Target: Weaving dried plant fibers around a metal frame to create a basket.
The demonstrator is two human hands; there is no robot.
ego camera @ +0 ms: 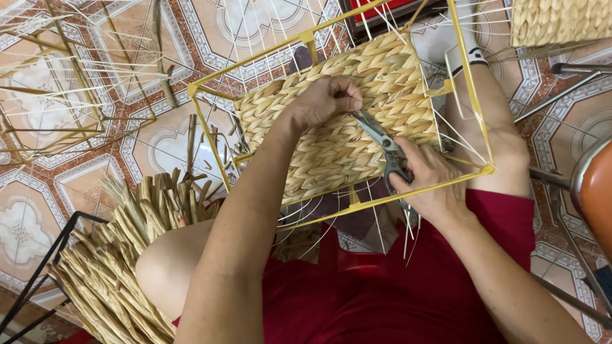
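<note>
Head view: Trimming step, by the look of it. The woven panel (344,121) sits inside the yellow frame (475,95) on the lap. The left hand (325,99) pinches a strand on the panel. The right hand (430,181) grips the scissors (382,143), blades slightly parted at the strand. A clean cut calls for keeping the strand taut.

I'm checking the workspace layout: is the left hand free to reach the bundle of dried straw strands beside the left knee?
Probably not right away: the left hand is pinching the woven straw panel inside the yellow wire frame. Once released, nothing blocks the straw bundle.
</note>
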